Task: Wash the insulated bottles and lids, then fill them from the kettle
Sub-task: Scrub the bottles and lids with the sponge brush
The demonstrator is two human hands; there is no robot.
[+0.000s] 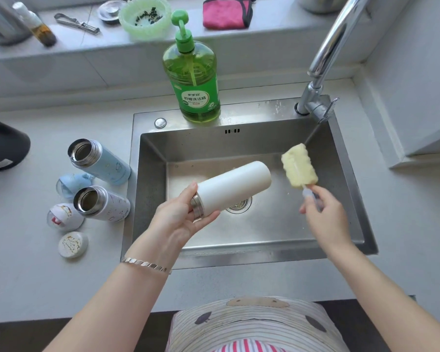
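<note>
While left hand grips bottle, right hand brush, label reads 柠檬洗洁精.

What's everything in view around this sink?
Sink: one, steel, centre.
Plain bottle: one, white, held over the sink.
Blue bottle: one, pale blue, open, counter left of sink.
Patterned bottle: one, white, open, counter beside blue bottle.
Lids: three, blue, white-red, white-gold, counter left of those bottles.
Sponge brush: one, yellow, held over sink.
Soap bottle: one, green, sink's back rim.
Tap: one, chrome, sink's back right corner.
Cloth: one, pink, back ledge.
Bowl: one, pale green, back ledge.
Dark object: one, black, left edge, cut off.
Left hand: grips plain bottle near its mouth.
Right hand: pinches brush handle.
</note>
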